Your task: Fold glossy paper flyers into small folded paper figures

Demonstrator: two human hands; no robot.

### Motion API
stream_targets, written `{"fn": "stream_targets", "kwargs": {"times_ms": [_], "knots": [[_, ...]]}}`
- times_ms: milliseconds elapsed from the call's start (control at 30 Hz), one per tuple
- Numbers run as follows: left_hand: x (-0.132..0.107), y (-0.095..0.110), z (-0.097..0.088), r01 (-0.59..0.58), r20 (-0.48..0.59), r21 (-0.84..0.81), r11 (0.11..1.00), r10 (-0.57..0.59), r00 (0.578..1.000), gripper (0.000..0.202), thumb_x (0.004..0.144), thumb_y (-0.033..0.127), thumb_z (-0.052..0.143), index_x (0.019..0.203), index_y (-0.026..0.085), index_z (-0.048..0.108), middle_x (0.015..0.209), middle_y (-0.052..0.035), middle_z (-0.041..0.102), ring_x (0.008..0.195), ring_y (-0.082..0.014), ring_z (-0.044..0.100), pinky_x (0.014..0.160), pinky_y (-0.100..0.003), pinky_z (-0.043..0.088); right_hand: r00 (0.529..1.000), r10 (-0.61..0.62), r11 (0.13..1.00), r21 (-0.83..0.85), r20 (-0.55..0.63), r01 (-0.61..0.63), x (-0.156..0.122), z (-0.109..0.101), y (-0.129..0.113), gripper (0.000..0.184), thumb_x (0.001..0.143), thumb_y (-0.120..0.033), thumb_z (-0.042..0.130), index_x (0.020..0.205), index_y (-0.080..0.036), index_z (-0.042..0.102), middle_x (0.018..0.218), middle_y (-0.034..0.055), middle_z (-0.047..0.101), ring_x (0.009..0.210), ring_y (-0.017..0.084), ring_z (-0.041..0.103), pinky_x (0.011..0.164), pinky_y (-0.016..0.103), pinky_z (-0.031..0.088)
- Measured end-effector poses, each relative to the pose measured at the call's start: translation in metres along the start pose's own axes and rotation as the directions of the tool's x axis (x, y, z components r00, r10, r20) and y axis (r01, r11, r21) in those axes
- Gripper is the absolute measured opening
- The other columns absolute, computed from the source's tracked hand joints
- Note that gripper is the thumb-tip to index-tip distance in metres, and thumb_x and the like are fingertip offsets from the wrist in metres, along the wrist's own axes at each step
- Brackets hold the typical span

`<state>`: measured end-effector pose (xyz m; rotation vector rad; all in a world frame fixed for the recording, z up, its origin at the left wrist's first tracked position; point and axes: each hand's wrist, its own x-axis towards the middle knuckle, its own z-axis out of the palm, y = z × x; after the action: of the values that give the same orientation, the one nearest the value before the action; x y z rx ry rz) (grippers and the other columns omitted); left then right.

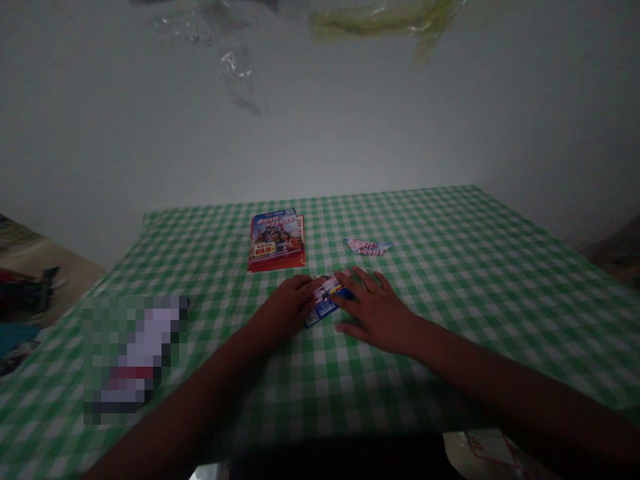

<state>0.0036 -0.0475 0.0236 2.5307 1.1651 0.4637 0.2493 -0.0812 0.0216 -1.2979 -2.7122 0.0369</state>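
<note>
— What lies between the two hands?
— A blue printed leaflet, set aslant on the green-and-white checked tablecloth, with a QR code at its near left corner. The fingers cover much of it, so I can't tell whether it is folded
— And the left hand?
— Its fingers are bent together over the leaflet's left end. Whether they pinch the paper or merely press on it, I can't tell
— The right hand?
— Wide, palm down, fingers spread, some of the tips over the leaflet's right part
— Anything beyond them?
— Behind the left hand, a stack of flyers, the top one reading 69.9 on a yellow label, red edges showing below. Behind the right hand, well apart from that stack, a small pointed piece of printed paper
— And on the far left?
— A long pale object with a dark edge, too pixelated to name
— The background?
— A pale wall with yellowish tape and clear plastic stuck up high
</note>
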Motion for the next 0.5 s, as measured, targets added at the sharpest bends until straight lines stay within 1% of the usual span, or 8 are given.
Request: {"fn": "stream_targets", "kwargs": {"times_ms": [67,100,167,233,300,400,500], "knots": [[-0.001,-0.0005,0.0026,-0.004,0.009,0.047,0.999,0.004,1.0,0.051,0.096,0.02,0.048,0.146,0.028,0.043,0.133,-0.0097,0.053,0.119,-0.0253,0.052,0.106,-0.045,0.044,1.0,0.015,1.0,0.018,-0.002,-0.015,0.0008,0.002,0.0014,0.057,0.095,-0.062,0.045,0.144,-0.033,0.046,0.165,0.0076,0.017,0.146,0.044,0.017,0.11,0.071,0.021],[-0.0016,-0.0009,0.0037,-0.011,0.018,0.067,0.998,0.01,1.0,0.051,0.096,0.019,0.048,0.145,0.03,0.044,0.133,-0.0094,0.052,0.119,-0.0253,0.052,0.106,-0.046,0.044,1.0,0.02,0.999,0.026,-0.003,-0.02,0.0012,0.0024,0.0024,0.057,0.094,-0.063,0.045,0.143,-0.034,0.047,0.165,0.007,0.017,0.147,0.044,0.017,0.11,0.07,0.021],[-0.0029,-0.0014,0.0049,-0.021,0.031,0.104,0.994,0.018,0.999,0.047,0.095,0.018,0.048,0.14,0.031,0.051,0.134,-0.0088,0.052,0.117,-0.0254,0.053,0.105,-0.045,0.044,1.0,0.023,0.999,0.034,-0.008,-0.023,0.0019,0.0024,0.0032,0.057,0.094,-0.064,0.044,0.143,-0.034,0.047,0.165,0.0067,0.016,0.147,0.044,0.017,0.111,0.07,0.022],[-0.0042,-0.0011,0.0049,-0.021,0.035,0.133,0.991,0.016,0.999,0.042,0.095,0.019,0.048,0.134,0.03,0.057,0.135,-0.0092,0.051,0.117,-0.0257,0.053,0.105,-0.045,0.044,1.0,0.015,0.999,0.03,-0.016,-0.014,0.0026,0.0019,0.0022,0.058,0.095,-0.064,0.043,0.144,-0.033,0.046,0.165,0.0074,0.015,0.147,0.043,0.017,0.111,0.07,0.022],[-0.0051,-0.0004,0.0046,-0.021,0.034,0.144,0.989,0.016,0.999,0.039,0.095,0.019,0.048,0.131,0.029,0.06,0.137,-0.0097,0.049,0.117,-0.0256,0.053,0.105,-0.045,0.044,1.0,-0.006,1.0,0.028,-0.02,0.007,0.0033,0.0016,0.0,0.059,0.095,-0.063,0.042,0.146,-0.032,0.044,0.165,0.0081,0.015,0.147,0.043,0.017,0.111,0.069,0.021],[-0.0058,-0.0007,0.0053,-0.036,0.027,0.138,0.99,0.033,0.999,0.039,0.095,0.019,0.048,0.131,0.028,0.06,0.135,-0.0098,0.049,0.116,-0.0255,0.054,0.105,-0.046,0.045,1.0,-0.026,0.999,0.035,-0.015,0.027,0.0045,0.002,-0.002,0.06,0.096,-0.062,0.043,0.147,-0.032,0.043,0.164,0.0084,0.018,0.146,0.042,0.018,0.111,0.068,0.021],[-0.0062,-0.0038,0.0077,-0.064,0.027,0.146,0.987,0.06,0.998,0.04,0.095,0.02,0.049,0.133,0.03,0.057,0.135,-0.0098,0.05,0.12,-0.0269,0.051,0.105,-0.048,0.044,1.0,-0.001,0.999,0.041,-0.016,0.002,0.0057,0.0029,-0.0003,0.057,0.096,-0.062,0.042,0.145,-0.035,0.046,0.164,0.0069,0.02,0.147,0.043,0.017,0.111,0.069,0.021]]}}
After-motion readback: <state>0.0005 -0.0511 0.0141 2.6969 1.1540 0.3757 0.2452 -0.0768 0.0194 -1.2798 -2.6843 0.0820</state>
